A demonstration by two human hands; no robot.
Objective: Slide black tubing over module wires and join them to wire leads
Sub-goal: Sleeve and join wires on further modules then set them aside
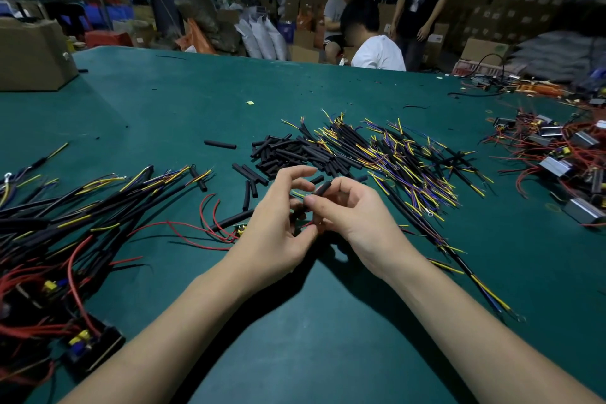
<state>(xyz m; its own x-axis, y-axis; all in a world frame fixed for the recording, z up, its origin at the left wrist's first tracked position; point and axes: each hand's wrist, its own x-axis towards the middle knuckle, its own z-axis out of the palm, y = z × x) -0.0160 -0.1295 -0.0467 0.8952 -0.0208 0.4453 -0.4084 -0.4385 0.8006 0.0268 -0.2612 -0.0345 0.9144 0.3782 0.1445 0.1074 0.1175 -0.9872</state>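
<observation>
Green table (196, 102), tubing (323, 188) in fingers (314, 203)

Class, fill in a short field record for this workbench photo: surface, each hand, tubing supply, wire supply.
surface: green table
right hand: pinches a short black tube
left hand: fingers curled round thin red wires at the tube's lower end
tubing supply: loose pile of black tubing just beyond the hands
wire supply: yellow, blue and black leads to the right
</observation>
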